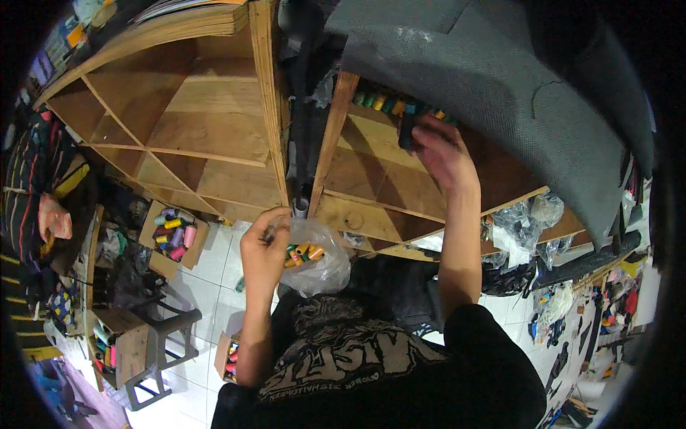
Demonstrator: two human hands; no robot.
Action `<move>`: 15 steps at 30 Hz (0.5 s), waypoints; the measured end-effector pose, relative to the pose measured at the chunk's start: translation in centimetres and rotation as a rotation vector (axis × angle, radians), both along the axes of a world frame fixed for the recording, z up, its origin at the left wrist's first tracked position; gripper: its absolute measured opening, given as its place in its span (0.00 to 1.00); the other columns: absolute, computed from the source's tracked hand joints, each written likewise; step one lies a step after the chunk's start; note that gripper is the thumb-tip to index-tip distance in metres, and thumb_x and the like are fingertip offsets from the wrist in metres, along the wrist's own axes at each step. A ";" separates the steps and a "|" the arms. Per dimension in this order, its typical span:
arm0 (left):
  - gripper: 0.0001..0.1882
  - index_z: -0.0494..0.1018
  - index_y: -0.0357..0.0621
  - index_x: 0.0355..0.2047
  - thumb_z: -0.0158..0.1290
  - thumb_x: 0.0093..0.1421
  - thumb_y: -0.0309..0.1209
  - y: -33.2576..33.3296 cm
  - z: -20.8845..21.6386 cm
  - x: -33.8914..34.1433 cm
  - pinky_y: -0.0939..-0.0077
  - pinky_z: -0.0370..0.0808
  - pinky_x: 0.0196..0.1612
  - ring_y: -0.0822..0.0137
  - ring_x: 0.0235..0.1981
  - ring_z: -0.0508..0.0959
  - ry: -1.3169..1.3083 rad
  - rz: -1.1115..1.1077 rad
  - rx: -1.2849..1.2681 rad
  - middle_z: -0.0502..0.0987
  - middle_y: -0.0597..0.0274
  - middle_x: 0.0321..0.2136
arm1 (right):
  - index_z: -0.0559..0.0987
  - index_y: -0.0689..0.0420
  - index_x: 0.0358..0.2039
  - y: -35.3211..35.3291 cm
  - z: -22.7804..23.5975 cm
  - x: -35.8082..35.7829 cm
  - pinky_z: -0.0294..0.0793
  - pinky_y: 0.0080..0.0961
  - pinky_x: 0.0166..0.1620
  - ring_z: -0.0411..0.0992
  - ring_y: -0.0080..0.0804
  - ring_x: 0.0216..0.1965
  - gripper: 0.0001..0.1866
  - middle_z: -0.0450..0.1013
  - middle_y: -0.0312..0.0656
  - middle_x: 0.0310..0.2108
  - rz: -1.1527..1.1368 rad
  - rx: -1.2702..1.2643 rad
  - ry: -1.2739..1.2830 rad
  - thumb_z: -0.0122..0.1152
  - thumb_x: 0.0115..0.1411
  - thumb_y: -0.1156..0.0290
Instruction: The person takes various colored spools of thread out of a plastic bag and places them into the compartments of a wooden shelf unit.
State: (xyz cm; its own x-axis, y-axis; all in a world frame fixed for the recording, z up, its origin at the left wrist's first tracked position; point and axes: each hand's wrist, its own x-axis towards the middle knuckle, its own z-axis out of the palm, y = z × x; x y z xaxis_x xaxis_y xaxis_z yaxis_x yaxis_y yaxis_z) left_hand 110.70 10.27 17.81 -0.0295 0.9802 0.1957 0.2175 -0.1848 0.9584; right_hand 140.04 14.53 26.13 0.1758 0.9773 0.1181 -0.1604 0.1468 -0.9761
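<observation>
The person wears a black short-sleeved T-shirt (371, 372) with a large tan printed design across the chest. Both forearms are bare below the sleeves, and neither the left hand (263, 250) nor the right hand (443, 154) carries a glove, ring or watch.

A clear plastic bag (319, 259) holding colourful thread spools hangs bunched below the wooden shelf's row of spools (389, 104)

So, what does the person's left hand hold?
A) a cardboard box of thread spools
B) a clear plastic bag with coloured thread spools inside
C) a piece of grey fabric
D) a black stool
B: the left hand grips the neck of a clear plastic bag with coloured spools visible inside.
</observation>
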 end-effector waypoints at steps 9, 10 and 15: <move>0.07 0.75 0.40 0.35 0.52 0.56 0.27 -0.2 4.4 0.5 0.86 0.63 0.25 0.81 0.22 0.66 -0.033 -0.134 -0.096 0.73 0.68 0.21 | 0.71 0.67 0.42 -1.3 1.8 -3.5 0.71 0.24 0.33 0.74 0.38 0.34 0.18 0.74 0.51 0.32 0.493 -0.094 0.091 0.50 0.58 0.65; 0.08 0.75 0.40 0.35 0.52 0.56 0.27 -0.3 4.5 0.5 0.86 0.63 0.25 0.81 0.22 0.66 -0.064 -0.164 -0.079 0.73 0.68 0.20 | 0.70 0.67 0.43 -1.6 2.0 -3.8 0.72 0.25 0.35 0.75 0.39 0.35 0.17 0.74 0.50 0.33 0.551 -0.096 0.163 0.50 0.59 0.67; 0.09 0.75 0.39 0.36 0.52 0.56 0.28 -0.5 3.7 -0.4 0.86 0.61 0.23 0.82 0.20 0.65 -0.112 -0.127 -0.076 0.72 0.70 0.21 | 0.71 0.64 0.43 -1.6 0.8 -4.6 0.72 0.24 0.33 0.74 0.37 0.35 0.14 0.74 0.45 0.31 0.379 -0.048 0.230 0.52 0.58 0.70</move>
State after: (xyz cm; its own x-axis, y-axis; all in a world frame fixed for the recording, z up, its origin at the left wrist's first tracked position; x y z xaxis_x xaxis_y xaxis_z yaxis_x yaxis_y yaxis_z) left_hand 110.27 9.77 21.53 0.0781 0.9893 0.1234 0.0884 -0.1302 0.9875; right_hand 135.42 12.97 26.95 -0.1797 0.9812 0.0703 -0.4082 -0.0094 -0.9129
